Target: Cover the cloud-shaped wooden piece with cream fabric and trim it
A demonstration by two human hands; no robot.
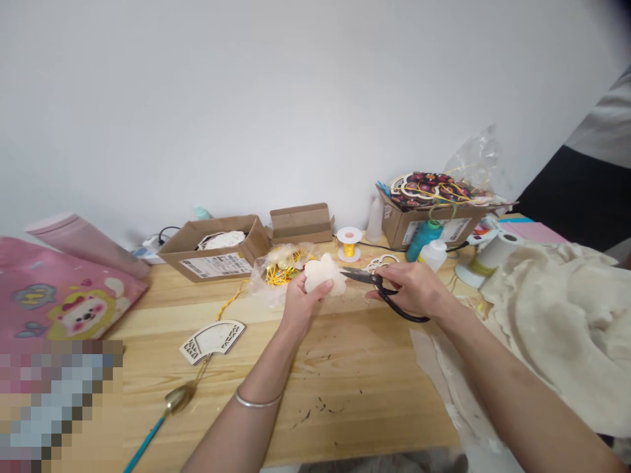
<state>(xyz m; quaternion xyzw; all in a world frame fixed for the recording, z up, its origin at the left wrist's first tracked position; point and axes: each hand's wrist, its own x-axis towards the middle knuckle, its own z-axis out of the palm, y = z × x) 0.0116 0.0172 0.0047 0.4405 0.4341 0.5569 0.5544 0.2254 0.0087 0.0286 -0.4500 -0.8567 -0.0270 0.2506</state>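
Observation:
My left hand [302,301] grips a cream fabric piece with a wavy, cloud-like outline [323,274], thumb on its face. Dark red shows at the piece's left edge. Black-handled scissors [382,289] are in my right hand [411,286], their blades pointing left. The blade tips meet or overlap the right edge of the piece; whether they are cutting cannot be told. Just behind the scissors lies a pale openwork cut-out [383,261]. A plastic bag with yellow cords [283,269] rests behind my left hand.
Cardboard boxes [261,244] stand along the wall, one at right piled with patterned fabric [434,187]. A spool of yellow thread [349,246] and bottles [424,240] are at the back. Cream cloth [566,315] heaps at right. A fan-shaped ornament [213,340] and a spoon [180,397] lie left.

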